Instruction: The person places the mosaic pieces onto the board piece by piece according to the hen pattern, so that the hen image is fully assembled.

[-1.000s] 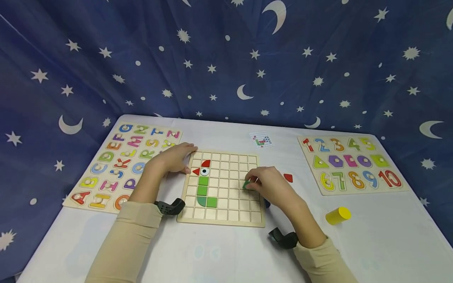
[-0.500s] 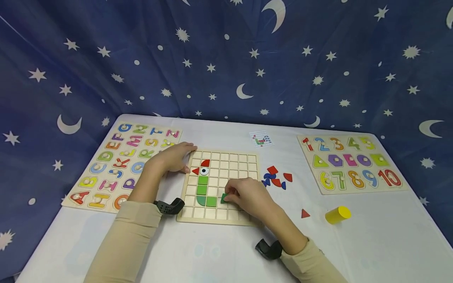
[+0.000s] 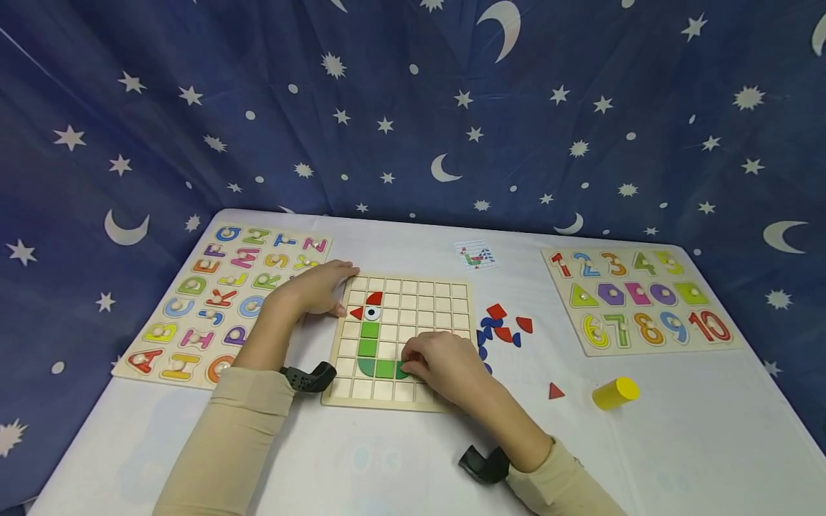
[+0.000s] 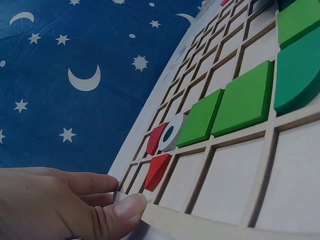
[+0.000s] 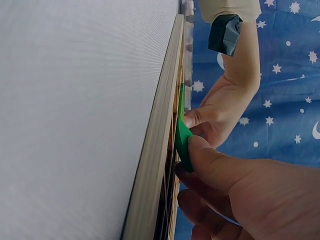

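A wooden grid board (image 3: 418, 315) lies on the white table. My left hand (image 3: 312, 288) holds its far left corner, thumb (image 4: 131, 207) on the left edge. Between right thumb and fingers, my right hand (image 3: 445, 364) pinches a dark green piece with a curved edge (image 5: 183, 145), low over the board and right of a light green square (image 3: 384, 369). That square adjoins a dark green quarter-circle (image 3: 366, 367). Above these run two green squares (image 3: 368, 338), a round eye piece (image 3: 373, 313), a red triangle (image 3: 357, 313) and a red quarter-circle (image 3: 375, 299).
Loose red and blue pieces (image 3: 503, 334) lie right of the board, with a red triangle (image 3: 556, 391) and yellow cylinder (image 3: 616, 393) nearer. A small picture card (image 3: 477, 255) lies behind. An alphabet board (image 3: 213, 308) stands left, a number board (image 3: 635, 304) right.
My right hand has carried the green piece leftward and nearer across the board, up against the light green square, uncovering the loose pieces on the right. The left hand has stayed at the corner.
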Available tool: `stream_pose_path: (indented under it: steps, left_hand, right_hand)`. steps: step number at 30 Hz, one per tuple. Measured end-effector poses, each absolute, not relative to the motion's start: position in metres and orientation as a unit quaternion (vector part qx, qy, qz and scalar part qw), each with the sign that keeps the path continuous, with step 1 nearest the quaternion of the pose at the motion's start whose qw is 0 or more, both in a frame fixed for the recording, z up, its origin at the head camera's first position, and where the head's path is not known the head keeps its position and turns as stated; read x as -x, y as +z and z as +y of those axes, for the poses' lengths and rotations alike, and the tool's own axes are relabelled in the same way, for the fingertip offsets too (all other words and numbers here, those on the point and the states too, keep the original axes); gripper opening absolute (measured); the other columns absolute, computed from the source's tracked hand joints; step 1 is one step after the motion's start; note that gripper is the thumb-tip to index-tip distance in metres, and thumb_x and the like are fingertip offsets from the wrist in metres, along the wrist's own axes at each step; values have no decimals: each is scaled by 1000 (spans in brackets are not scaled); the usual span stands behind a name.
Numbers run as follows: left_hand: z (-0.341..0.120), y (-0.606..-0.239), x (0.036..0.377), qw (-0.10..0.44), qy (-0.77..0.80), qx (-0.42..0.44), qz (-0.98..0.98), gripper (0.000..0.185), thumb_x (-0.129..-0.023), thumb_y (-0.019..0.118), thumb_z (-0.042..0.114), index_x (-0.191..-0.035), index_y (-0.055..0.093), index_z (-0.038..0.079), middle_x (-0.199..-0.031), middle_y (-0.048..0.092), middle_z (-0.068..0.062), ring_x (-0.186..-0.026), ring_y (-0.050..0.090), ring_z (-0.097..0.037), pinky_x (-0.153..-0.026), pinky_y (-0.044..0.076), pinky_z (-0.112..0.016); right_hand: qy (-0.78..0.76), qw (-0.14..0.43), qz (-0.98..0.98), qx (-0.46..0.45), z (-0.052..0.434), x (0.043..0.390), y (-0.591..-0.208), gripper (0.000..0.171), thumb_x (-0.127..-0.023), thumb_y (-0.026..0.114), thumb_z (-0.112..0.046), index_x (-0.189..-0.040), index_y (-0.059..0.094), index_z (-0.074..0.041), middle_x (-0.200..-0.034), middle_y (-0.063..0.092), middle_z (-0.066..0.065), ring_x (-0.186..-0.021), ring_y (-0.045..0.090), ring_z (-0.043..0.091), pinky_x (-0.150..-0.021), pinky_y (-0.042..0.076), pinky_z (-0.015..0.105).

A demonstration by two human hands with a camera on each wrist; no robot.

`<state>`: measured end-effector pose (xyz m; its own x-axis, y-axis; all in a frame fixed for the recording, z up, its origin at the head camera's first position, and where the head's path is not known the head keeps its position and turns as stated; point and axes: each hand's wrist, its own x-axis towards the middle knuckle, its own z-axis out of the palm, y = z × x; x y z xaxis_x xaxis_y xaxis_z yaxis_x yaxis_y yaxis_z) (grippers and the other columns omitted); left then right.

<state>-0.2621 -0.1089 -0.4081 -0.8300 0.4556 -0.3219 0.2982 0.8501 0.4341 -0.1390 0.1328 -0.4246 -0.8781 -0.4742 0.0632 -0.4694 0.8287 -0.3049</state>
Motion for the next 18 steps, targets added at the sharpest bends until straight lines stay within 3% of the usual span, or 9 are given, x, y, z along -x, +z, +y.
stream_pose_path:
  steps: [10, 18]
  left_hand:
    - [-108, -409, 263, 207, 184, -205, 939, 80, -78, 76, 16, -147, 36, 8, -157, 24, -15, -145, 19, -36, -117, 19, -54]
    - [-108, -410, 263, 208, 182, -201, 940, 80, -78, 76, 16, -147, 36, 9, -157, 24, -14, -145, 20, -36, -117, 19, -54]
  right_hand:
    - [-141, 7, 956, 258, 132, 137, -424, 13, -84, 71, -33, -93, 73, -23, -86, 68, -12, -74, 58, 4, -66, 52, 23]
    - [-151, 23, 955, 253, 133, 136, -424, 21, -81, 73, -36, -98, 74, -24, -93, 65, -10, -72, 54, 4, -59, 43, 18]
